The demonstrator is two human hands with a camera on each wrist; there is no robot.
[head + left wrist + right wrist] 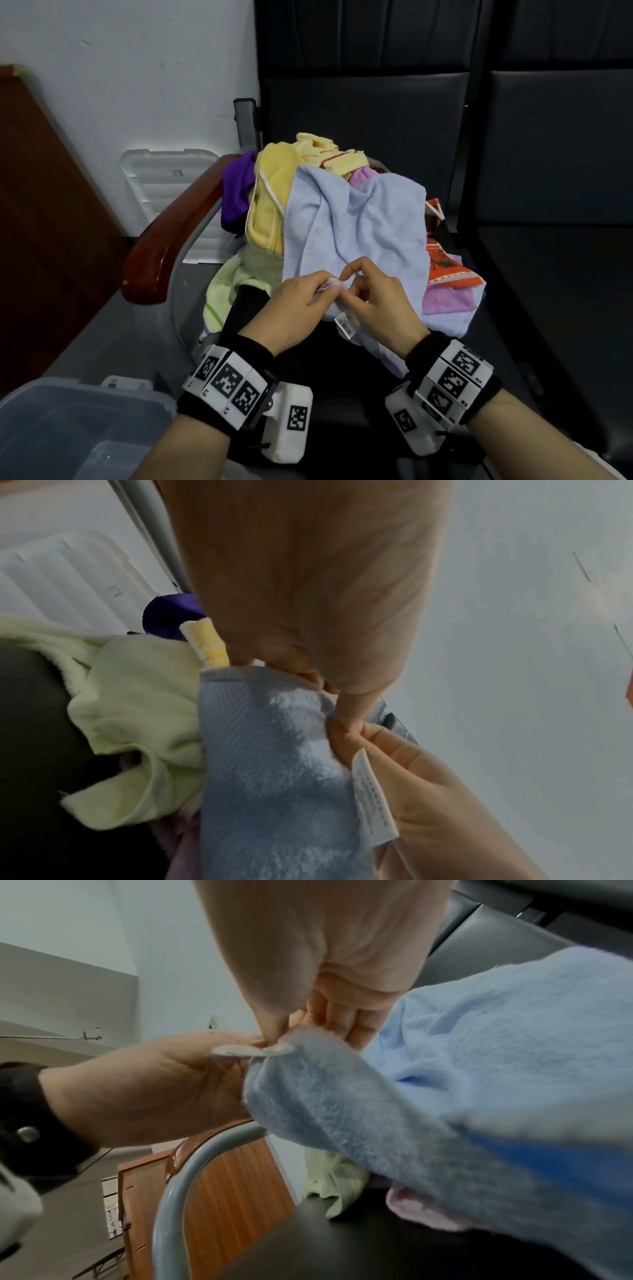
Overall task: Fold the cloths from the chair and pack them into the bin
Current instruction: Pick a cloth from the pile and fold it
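We see both hands meet at one corner of the light blue towel (356,219); left hand (298,305) pinches it, right hand (380,308) pinches beside it; the towel drapes over the cloth pile (274,192) on the chair (359,113); the bin (68,428) sits lower left.

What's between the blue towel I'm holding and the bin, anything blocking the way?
Nothing visible blocks it. Both the left hand and right hand pinch the blue towel, and the bin sits open down to the left, past the chair's armrest.
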